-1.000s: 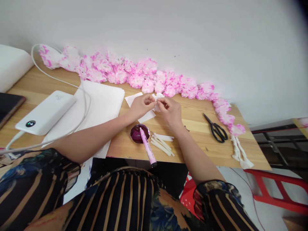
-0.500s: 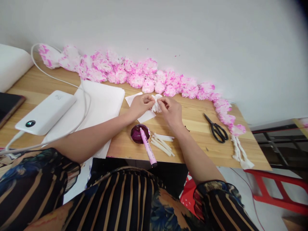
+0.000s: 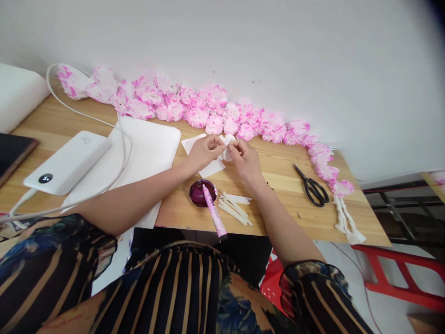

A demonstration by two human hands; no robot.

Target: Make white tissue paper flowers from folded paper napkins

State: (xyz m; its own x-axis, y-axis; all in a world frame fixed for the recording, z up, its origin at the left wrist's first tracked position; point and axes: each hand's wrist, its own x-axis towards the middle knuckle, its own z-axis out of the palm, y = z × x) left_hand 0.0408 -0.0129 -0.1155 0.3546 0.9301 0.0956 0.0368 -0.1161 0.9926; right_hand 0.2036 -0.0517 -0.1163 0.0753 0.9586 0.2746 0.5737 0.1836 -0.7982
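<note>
A small crumpled white paper flower (image 3: 228,139) is pinched between both hands above the wooden table. My left hand (image 3: 206,152) grips its left side with thumb and fingertips; my right hand (image 3: 245,158) pinches it from the right. Under my left hand lie white paper pieces (image 3: 212,169). Nearer to me, a dark bowl (image 3: 197,196) with purple inside has a pink marker (image 3: 214,212) resting on its rim. Several pale sticks (image 3: 234,209) lie beside the marker.
Pink and white paper flowers (image 3: 198,116) line the wall. A stack of white sheets (image 3: 149,139), a power bank (image 3: 67,162) with a cable and a dark phone (image 3: 14,155) are at the left. Black scissors (image 3: 313,188) lie right. A red stool (image 3: 399,273) stands beyond the table (image 3: 278,218).
My fingertips have come slightly closer together on the white paper flower, with my right hand shifted a little to the left. The view has moved slightly.
</note>
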